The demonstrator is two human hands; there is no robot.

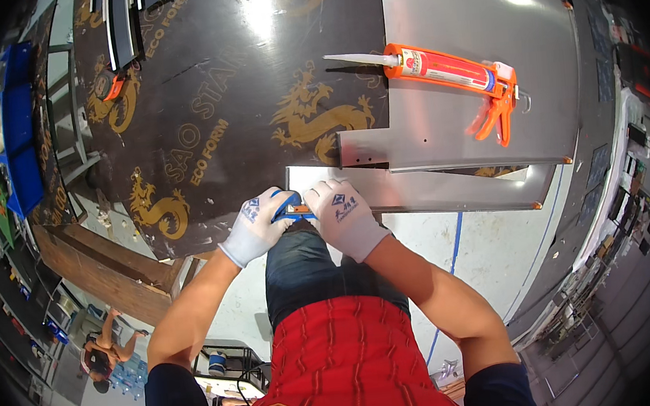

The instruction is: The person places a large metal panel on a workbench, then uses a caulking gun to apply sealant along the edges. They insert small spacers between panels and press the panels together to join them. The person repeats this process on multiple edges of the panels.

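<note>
At the near edge of the dark board, my left hand (256, 223), in a white glove, is closed round a small blue tool (292, 209) with an orange-and-silver middle. Its exact kind does not show. Right beside it, my gloved right hand (341, 211) has its fingers bent and pressed together over the tool's right side; what they pinch is hidden. Under and behind the hands lies the left end of a long, shiny metal panel (416, 187), which runs off to the right along the board's near edge.
An orange caulking gun (449, 70) with a clear nozzle lies on a large grey metal sheet (478, 4). A tape measure (107, 86) and metal strips (122, 35) sit at the far left. Blue bins (21, 129) stand left of the table. Another person (102, 350) crouches at lower left.
</note>
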